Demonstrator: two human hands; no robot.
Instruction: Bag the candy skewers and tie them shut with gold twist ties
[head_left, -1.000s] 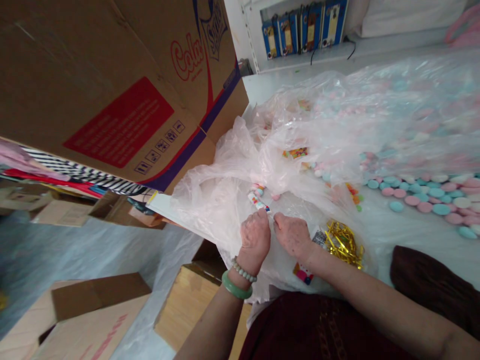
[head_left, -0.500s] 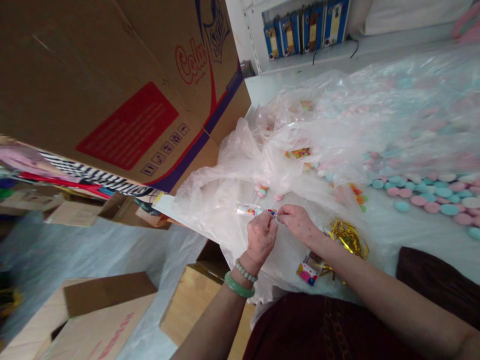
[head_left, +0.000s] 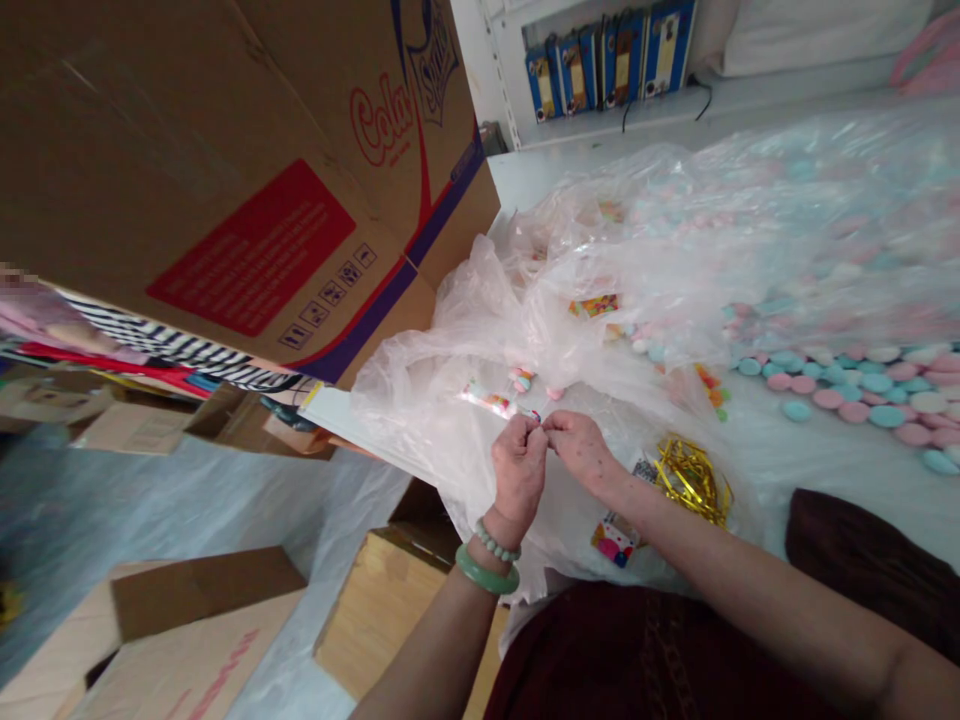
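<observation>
A slim clear plastic bag with colourful print (head_left: 484, 397) points away to the left from my closed left hand (head_left: 520, 465), which grips its near end. My right hand (head_left: 581, 450) is pinched at that same end, fingertips meeting those of the left. What the right fingertips hold is too small to make out. Just beyond the hands lie small pink-and-blue sweets (head_left: 520, 378) on the plastic sheet (head_left: 420, 385). To the right of my right forearm is a bundle of shiny gold strips (head_left: 694, 480). A printed card (head_left: 613, 540) rests below that forearm.
A large cardboard carton (head_left: 300, 170) stands at the left of the table. Many pastel round sweets (head_left: 855, 390) spread across the right, partly under plastic. A dark cloth (head_left: 862, 560) lies at the right edge. Open boxes (head_left: 382, 600) stand on the floor, lower left. Blue folders (head_left: 622, 60) fill a shelf behind.
The clear bag has swung so its far end points further up and left. My right hand has shifted slightly left, closer against my left hand. Both remain closed.
</observation>
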